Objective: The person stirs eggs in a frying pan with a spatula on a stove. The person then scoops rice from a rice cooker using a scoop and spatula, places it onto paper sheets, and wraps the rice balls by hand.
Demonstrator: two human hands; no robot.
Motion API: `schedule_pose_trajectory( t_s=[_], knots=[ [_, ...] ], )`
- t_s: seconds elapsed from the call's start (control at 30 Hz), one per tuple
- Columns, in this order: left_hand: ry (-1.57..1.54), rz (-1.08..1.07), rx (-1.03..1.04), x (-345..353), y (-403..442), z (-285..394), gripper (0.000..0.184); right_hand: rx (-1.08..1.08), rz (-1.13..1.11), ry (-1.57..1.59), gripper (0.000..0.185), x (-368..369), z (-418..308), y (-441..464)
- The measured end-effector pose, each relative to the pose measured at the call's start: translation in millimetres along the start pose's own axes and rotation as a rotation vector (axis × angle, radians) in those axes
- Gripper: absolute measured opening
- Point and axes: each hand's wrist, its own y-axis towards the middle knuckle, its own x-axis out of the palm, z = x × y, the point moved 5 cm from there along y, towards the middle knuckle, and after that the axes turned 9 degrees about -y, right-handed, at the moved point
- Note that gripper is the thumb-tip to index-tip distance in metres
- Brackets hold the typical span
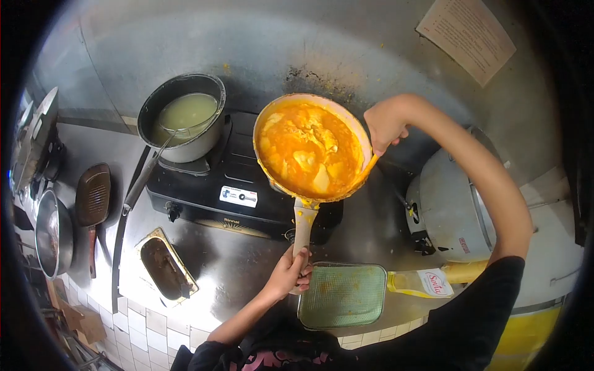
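Note:
My left hand is closed around the pale handle of a frying pan over the right side of the stove. In the pan is a wet orange mixture with yellow, egg-like lumps. At the pan's right rim, my right hand is closed on an orange-coated stirring utensil. Its lower end is hidden, so I cannot tell whether it is a spoon or a spatula.
A black Rinnai gas stove carries a pot of cloudy liquid with a long-handled strainer in it. Nearby are a metal tin, a green mesh-patterned tray, a Sovita bottle and a large cooker.

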Motion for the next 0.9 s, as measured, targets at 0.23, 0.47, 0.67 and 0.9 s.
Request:
schedule_pose_trajectory(
  t_s=[0.23, 0.47, 0.67, 0.9],
  knots=[
    [0.012, -0.004, 0.005, 1.7, -0.8, 3.1, 0.027, 0.116, 0.531, -0.116, 0.018, 65.1, 6.8, 25.5],
    [0.057, -0.025, 0.039, 1.6, 0.7, 4.9, 0.024, 0.137, 0.904, 0.099, 0.025, 111.0, -5.8, 20.5],
    [0.054, -0.026, 0.038, 2.0, -1.0, 5.6, 0.021, 0.138, 1.181, -0.189, 0.037, 112.1, -40.8, 40.3],
    [0.059, -0.004, 0.029, 0.7, 0.2, 3.7, 0.023, 0.146, 1.248, -0.647, 0.046, 113.5, -86.8, -9.3]
  ],
)
